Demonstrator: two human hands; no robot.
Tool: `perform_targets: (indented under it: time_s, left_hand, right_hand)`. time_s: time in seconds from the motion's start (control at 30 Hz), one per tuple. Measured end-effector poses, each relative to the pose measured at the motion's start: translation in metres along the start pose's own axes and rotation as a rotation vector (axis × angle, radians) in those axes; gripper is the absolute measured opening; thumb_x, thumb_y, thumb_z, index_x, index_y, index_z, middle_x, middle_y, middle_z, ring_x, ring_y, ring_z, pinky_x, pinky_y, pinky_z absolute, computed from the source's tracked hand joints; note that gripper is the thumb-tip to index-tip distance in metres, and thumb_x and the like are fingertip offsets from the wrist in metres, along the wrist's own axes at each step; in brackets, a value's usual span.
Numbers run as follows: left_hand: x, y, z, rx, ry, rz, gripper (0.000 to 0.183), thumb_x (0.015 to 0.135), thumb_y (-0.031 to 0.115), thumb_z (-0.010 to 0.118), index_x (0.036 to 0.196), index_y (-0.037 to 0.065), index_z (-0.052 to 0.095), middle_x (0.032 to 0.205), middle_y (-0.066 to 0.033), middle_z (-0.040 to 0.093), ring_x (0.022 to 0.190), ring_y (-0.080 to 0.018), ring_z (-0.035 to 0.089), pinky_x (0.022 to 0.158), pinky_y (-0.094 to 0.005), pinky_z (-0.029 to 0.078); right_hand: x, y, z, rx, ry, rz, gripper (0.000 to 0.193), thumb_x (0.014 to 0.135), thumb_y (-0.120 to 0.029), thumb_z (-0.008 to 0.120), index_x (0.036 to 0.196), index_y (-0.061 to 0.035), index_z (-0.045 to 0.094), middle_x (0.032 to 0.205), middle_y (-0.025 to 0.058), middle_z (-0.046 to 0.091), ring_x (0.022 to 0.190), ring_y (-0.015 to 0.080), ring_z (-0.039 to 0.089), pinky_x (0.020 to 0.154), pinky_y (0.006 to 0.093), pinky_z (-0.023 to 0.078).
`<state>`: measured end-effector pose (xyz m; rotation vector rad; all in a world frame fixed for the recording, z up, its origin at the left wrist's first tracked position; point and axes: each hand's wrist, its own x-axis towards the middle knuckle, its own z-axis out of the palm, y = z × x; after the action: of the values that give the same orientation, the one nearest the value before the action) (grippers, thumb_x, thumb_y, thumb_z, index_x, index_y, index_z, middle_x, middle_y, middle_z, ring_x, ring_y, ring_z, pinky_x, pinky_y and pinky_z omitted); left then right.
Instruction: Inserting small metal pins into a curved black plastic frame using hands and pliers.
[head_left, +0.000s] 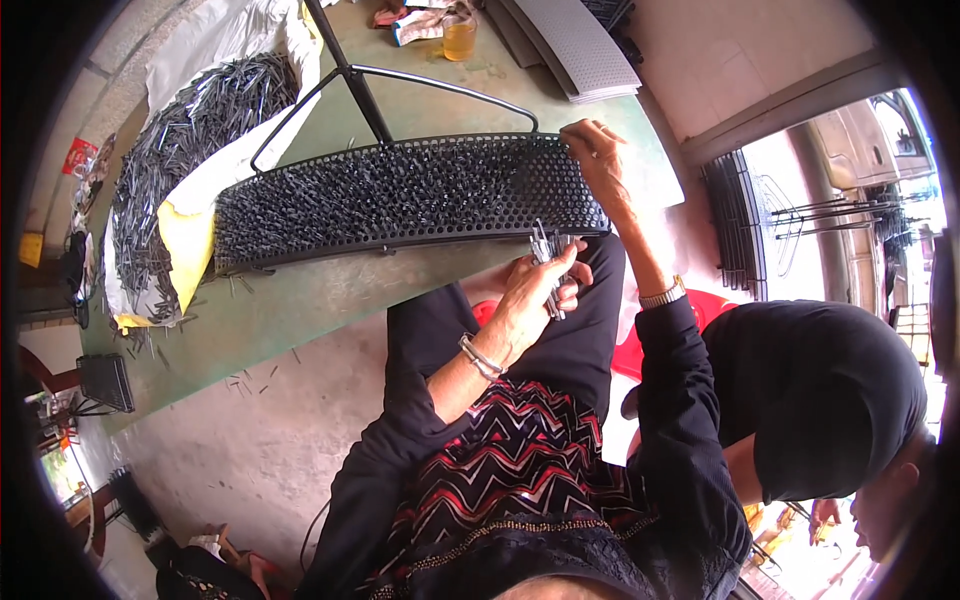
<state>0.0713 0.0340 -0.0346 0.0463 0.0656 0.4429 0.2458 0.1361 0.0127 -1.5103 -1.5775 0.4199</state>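
My left hand [535, 295] is closed around a bundle of thin metal strips [545, 245], whose ends stick out above and below the fingers. Just beyond it lies a long, curved black perforated rack [575, 185]. Dark, narrow pieces stand packed in most of its holes, while those at its right end show bare. My right hand [600, 160] is at that end's far corner with its fingers curled. Whatever is between those fingertips is hidden. A black metal frame [440, 84] rises behind the rack.
A white and yellow sack [185, 235] lies open at the left, heaped with loose dark strips [200, 130]. Perforated grey sheets [575, 50] and a glass of amber liquid [459, 40] stand at the back of the green table [300, 310]. Another person [820, 400] is close on my right.
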Motion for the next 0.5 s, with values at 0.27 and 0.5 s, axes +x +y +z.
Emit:
perform_targets:
  time_s: [0.27, 0.5]
  left_hand:
    - [-0.002, -0.002, 0.042, 0.281, 0.373, 0.196, 0.025, 0.099, 0.025, 0.053, 0.112, 0.004, 0.058, 0.089, -0.0108, 0.066, 0.064, -0.0096, 0.053, 0.050, -0.0239, 0.040]
    - [-0.010, -0.002, 0.069, 0.464, 0.533, 0.341, 0.026, 0.098, 0.026, 0.056, 0.101, 0.001, 0.063, 0.082, -0.0065, 0.066, 0.064, -0.0071, 0.052, 0.049, -0.0203, 0.037]
  right_hand:
    - [-0.010, 0.002, -0.003, -0.155, 0.124, -0.106, 0.019, 0.088, -0.015, 0.064, 0.104, -0.0069, 0.072, 0.082, 0.0076, 0.061, 0.082, 0.0190, 0.057, 0.076, 0.0305, 0.045]
    - [-0.058, -0.065, -0.054, 0.032, -0.439, 0.235, 0.025, 0.086, -0.024, 0.067, 0.093, -0.0002, 0.070, 0.074, 0.0095, 0.061, 0.070, 0.0159, 0.059, 0.063, 0.0310, 0.045]
